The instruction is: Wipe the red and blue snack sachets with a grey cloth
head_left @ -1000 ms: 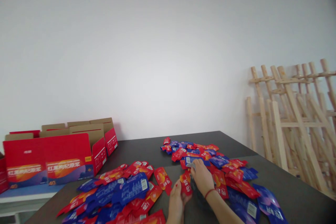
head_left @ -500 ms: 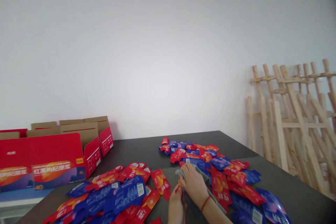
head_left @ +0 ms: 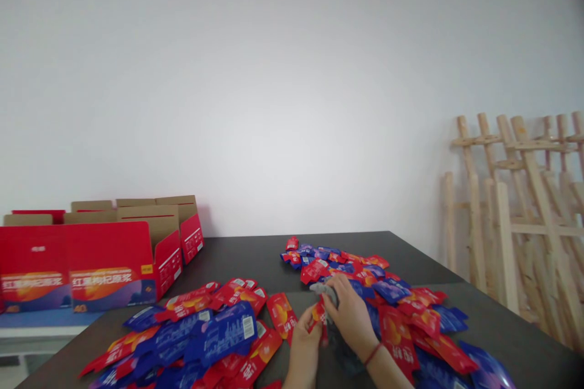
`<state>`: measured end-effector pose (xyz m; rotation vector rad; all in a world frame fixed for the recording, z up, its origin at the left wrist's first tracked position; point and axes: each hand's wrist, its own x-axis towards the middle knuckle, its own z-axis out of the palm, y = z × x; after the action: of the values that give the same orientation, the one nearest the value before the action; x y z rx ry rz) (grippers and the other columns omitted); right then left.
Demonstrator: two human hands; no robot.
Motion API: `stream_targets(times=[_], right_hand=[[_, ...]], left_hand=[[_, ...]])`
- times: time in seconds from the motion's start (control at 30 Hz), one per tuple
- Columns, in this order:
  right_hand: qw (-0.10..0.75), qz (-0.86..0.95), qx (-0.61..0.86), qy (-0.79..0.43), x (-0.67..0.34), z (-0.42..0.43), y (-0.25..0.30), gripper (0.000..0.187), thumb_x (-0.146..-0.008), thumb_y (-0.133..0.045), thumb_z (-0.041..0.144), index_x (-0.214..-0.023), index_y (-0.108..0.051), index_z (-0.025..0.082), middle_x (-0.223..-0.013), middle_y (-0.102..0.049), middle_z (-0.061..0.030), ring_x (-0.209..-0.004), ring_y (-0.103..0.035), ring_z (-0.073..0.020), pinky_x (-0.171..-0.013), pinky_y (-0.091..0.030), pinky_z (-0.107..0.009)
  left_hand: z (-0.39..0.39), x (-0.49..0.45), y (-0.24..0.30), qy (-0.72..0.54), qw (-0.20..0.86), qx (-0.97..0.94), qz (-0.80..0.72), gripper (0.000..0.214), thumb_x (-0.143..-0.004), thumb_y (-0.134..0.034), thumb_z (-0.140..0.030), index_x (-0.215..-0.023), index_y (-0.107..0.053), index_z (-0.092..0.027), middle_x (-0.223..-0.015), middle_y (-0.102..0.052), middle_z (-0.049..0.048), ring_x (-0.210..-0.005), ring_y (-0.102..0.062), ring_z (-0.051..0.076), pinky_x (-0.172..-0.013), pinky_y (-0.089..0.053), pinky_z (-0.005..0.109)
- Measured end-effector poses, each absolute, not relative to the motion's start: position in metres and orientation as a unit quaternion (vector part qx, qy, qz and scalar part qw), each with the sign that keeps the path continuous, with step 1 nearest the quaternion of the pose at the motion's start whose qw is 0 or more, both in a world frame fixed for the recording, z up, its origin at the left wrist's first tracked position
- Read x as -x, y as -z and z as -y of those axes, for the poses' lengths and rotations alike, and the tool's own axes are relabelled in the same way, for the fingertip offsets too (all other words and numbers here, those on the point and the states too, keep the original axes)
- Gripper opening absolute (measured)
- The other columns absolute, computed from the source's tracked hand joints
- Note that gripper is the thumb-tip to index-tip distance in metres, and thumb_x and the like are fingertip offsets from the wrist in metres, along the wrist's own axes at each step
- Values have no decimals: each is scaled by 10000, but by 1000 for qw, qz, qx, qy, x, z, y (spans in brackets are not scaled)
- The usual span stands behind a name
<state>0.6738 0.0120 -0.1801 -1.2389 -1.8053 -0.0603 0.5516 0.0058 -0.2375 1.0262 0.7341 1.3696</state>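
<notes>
In my left hand point(head_left: 305, 340) is a red pouch point(head_left: 319, 312), its orange-printed side showing between the fingers. My right hand point(head_left: 349, 315) grips a grey cloth point(head_left: 329, 295) against the pouch's upper end; part of the cloth hangs down behind the right wrist. Both hands are close together over the dark table. Just left of them a single red pouch point(head_left: 281, 314) lies flat. Piles of red and blue pouches lie to the left point(head_left: 223, 334) and to the right point(head_left: 401, 340) of my hands.
Open red cardboard boxes point(head_left: 109, 267) stand at the left on a blue-and-white surface. A further heap of pouches point(head_left: 314, 258) reaches toward the back of the black table point(head_left: 246, 252). Wooden easels point(head_left: 502, 225) lean at the right by the white wall.
The cloth and my right hand have shifted around the pouch, and more of the pouch's red face shows. The view has turned slightly left.
</notes>
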Motion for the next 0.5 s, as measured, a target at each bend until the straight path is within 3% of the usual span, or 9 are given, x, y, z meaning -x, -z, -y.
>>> stream_targets(times=[0.17, 0.33, 0.5], right_hand=[[429, 729, 531, 49, -673, -16, 194, 110, -817, -430, 198, -868, -521, 231, -914, -557, -22, -842, -561, -162, -734, -434, -268], [466, 641, 608, 40, -711, -20, 191, 138, -856, -400, 284, -892, -518, 224, -936, -556, -45, -851, -571, -182, -698, -439, -284], [485, 698, 527, 21, -683, 2, 175, 118, -861, -430, 305, -885, -522, 235, -926, -563, -34, -844, -570, -168, -731, -446, -273]], left_hand=[[-3, -547, 235, -573, 568, -468, -360, 433, -664, -636, -337, -1060, -658, -163, -803, -699, 41, -569, -559, 141, -537, -419, 233], [-3, -534, 225, -575, 572, -432, -395, 380, -685, -552, -270, -1036, -663, -176, -811, -702, 42, -615, -594, 164, -552, -430, 242], [-3, -535, 218, -583, 569, -438, -380, 335, -691, -589, -322, -982, -664, -173, -807, -691, 28, -603, -573, 149, -550, -412, 230]])
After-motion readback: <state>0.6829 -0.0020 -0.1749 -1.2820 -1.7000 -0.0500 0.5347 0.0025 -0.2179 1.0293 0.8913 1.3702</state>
